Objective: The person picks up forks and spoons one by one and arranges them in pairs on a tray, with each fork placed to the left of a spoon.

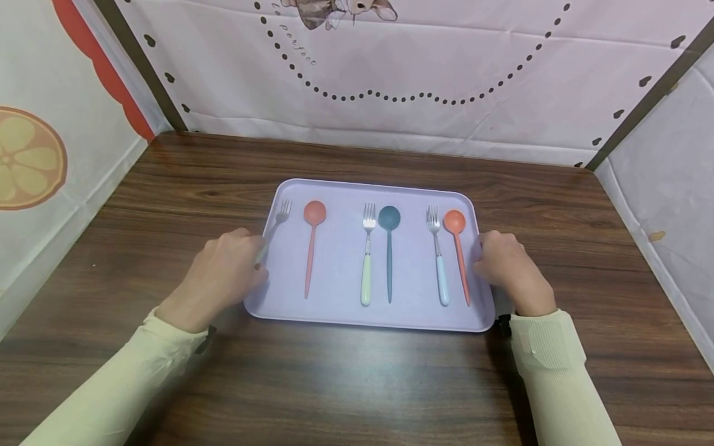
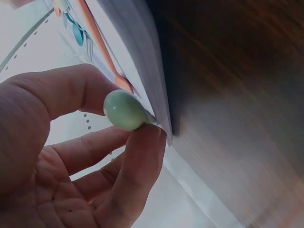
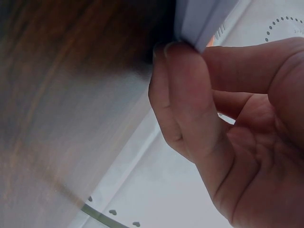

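Observation:
A pale lilac tray lies on the table. At its left rim my left hand holds a fork whose tines reach over the tray. In the left wrist view, thumb and fingers pinch the fork's pale green handle beside the tray wall. My right hand grips the right rim, fingertips at the tray edge in the right wrist view. On the tray lie a salmon-pink spoon, a green-handled fork, a teal spoon, a light-blue-handled fork and an orange spoon.
The dark wood-grain table extends around the tray on all sides. Printed white cloth walls it in at the back, left and right.

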Demonstrator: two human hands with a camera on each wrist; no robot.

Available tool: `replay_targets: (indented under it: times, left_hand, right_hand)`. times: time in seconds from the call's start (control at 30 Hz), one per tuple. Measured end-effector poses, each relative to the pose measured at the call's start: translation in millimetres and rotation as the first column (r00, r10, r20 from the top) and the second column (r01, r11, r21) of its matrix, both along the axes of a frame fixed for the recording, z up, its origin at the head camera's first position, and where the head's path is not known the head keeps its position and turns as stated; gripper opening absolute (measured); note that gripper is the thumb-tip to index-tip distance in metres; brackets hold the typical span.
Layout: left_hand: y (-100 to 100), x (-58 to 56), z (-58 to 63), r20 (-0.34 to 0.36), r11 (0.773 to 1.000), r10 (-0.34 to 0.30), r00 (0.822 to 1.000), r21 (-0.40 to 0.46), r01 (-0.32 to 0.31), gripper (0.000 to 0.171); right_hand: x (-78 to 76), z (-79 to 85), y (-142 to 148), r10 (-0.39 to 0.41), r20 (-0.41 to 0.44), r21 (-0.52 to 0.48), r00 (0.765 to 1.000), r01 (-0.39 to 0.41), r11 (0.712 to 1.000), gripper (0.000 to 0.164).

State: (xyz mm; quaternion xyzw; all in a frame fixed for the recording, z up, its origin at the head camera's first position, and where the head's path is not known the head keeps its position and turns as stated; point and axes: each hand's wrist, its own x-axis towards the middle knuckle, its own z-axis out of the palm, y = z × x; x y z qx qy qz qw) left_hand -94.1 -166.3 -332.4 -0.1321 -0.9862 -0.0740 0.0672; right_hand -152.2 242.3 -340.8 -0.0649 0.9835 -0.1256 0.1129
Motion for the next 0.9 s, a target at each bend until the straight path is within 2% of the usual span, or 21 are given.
replay_targets:
  times: [0.5,0.77,0.9]
  left_hand:
    - [10,5.7,-5.1,-0.031,1.000,-0.024,0.999,-0.004,0.024,0.015]
    - [16,9.5,-10.2,-0.098,0.999,-0.039,0.994,-0.016,0.038,0.008]
    - [20,10.9,-13.6,-0.129,0.998,-0.048,0.991,-0.033,0.044,0.010]
  right_hand:
    - [-0.1,-0.5,-1,-0.003,-0.007,-0.006,1.000,0.003,1.000,0.011]
    - [-0.3,-1.0,-1,-0.003,-0.010,-0.006,1.000,0.003,1.000,0.011]
    - [-0.3,-1.1,-1,-0.001,-0.012,-0.003,1.000,0.001,1.000,0.011]
